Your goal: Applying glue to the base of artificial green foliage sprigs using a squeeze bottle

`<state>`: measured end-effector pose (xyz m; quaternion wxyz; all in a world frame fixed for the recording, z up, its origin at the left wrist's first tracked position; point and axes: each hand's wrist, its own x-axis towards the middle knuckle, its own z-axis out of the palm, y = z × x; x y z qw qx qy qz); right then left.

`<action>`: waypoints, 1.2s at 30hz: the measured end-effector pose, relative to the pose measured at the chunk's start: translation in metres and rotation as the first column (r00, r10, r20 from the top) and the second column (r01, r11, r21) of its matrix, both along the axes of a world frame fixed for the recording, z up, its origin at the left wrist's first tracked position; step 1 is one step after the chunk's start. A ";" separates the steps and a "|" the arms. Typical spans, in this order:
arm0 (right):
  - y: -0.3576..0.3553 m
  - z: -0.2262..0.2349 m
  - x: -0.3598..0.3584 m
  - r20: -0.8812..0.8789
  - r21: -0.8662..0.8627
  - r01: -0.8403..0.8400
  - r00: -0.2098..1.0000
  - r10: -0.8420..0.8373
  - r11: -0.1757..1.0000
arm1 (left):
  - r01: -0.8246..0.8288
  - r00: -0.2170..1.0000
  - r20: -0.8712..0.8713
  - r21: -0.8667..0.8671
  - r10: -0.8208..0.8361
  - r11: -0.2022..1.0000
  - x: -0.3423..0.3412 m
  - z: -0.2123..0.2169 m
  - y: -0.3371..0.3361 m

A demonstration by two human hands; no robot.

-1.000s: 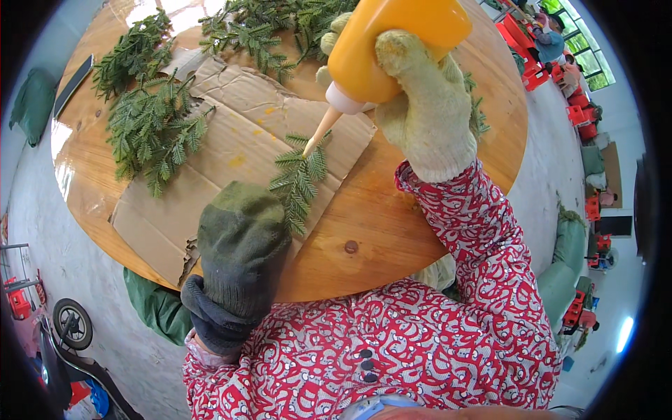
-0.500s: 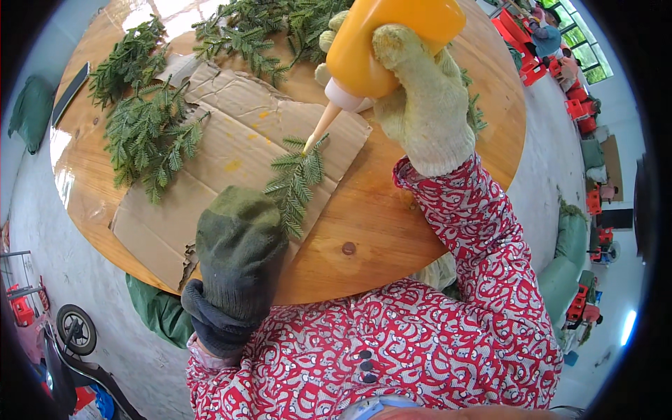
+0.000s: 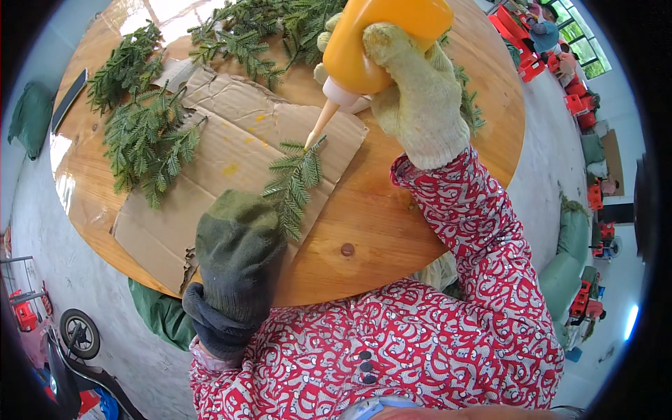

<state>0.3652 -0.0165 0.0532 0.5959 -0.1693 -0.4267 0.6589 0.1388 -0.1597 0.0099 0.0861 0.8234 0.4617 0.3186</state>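
My right hand (image 3: pixel 420 98), in a pale yellow knit glove, grips an orange squeeze bottle (image 3: pixel 381 42) tipped downward. Its tapered nozzle touches the top of a small green fern-like sprig (image 3: pixel 294 182). My left hand (image 3: pixel 234 252), in a dark green glove, holds that sprig by its lower stem over a flattened piece of cardboard (image 3: pixel 210 175). Yellow glue spots mark the cardboard. Both sleeves are red with a white pattern.
The cardboard lies on a round wooden table (image 3: pixel 392 210). Loose green sprigs are piled at the left (image 3: pixel 143 136) and along the far edge (image 3: pixel 259 28). A dark flat object (image 3: pixel 68 99) rests at the table's left rim. Green sacks and red items sit on the floor around.
The bottle and my right hand have shifted slightly; the nozzle stays at the sprig's top. My left hand keeps holding the sprig in place.
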 end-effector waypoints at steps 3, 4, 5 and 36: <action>0.001 0.000 -0.001 0.002 0.010 0.031 1.000 -0.031 0.999 | -0.006 1.000 0.001 -0.020 0.006 1.000 0.000 0.000 -0.001; 0.002 0.000 0.001 0.003 0.011 0.033 0.999 -0.033 0.999 | -0.016 1.000 0.006 -0.022 0.017 1.000 0.001 -0.001 -0.001; 0.004 0.000 0.003 -0.029 0.034 -0.020 0.999 0.021 0.999 | -0.028 1.000 0.010 -0.024 0.028 0.999 0.002 -0.001 -0.002; 0.002 -0.009 0.007 0.150 0.056 0.092 0.984 -0.099 0.994 | 0.001 1.000 -0.025 0.014 -0.001 1.000 0.003 -0.001 -0.001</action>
